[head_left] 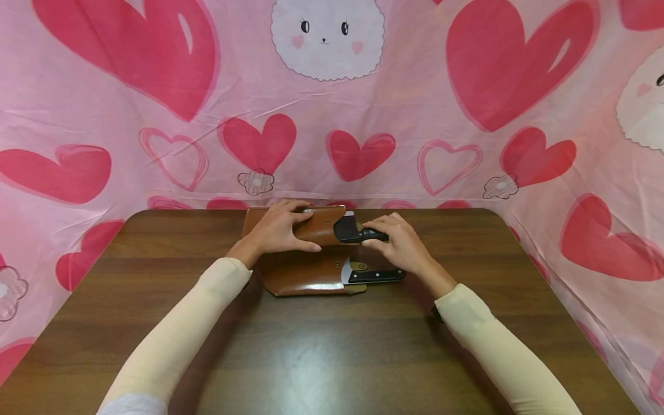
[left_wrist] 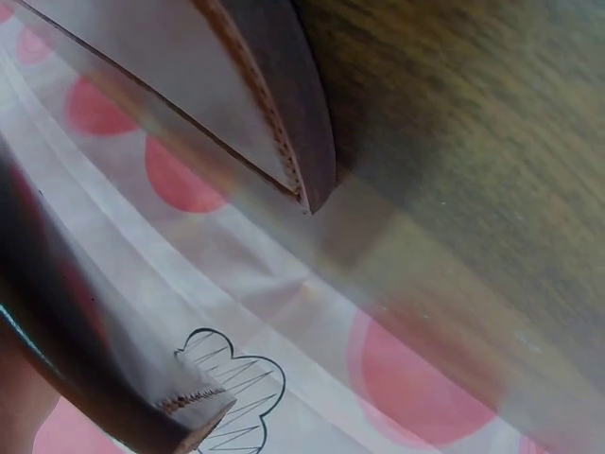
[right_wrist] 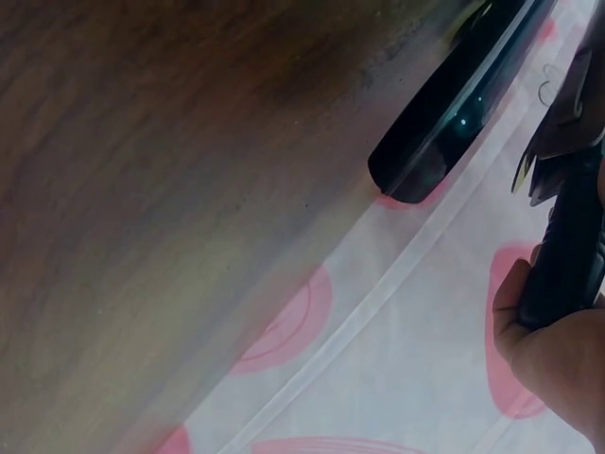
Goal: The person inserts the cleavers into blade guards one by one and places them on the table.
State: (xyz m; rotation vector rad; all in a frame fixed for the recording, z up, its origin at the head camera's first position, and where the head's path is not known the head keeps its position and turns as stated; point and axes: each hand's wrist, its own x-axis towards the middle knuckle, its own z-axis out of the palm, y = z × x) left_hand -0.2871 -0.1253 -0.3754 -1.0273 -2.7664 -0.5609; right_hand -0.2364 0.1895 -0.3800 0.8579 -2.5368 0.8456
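A brown leather sheath [head_left: 321,230] at the table's far edge has a broad dark blade [head_left: 346,228] partly inside it, its black handle [head_left: 373,234] sticking out to the right. My left hand [head_left: 280,229] grips this sheath, fingers at the upper edge and thumb across the lower part. The right hand [head_left: 396,239] holds the black handle, which also shows in the right wrist view. Just nearer to me lies a second brown sheath [head_left: 303,275] containing a knife, whose riveted black handle [head_left: 377,276] points right. In the left wrist view the sheaths appear only in part.
Beneath everything is a dark wood-grain table [head_left: 311,357] with rounded far corners. A pink cloth with hearts [head_left: 358,153] hangs right behind the table's far edge and along both sides.
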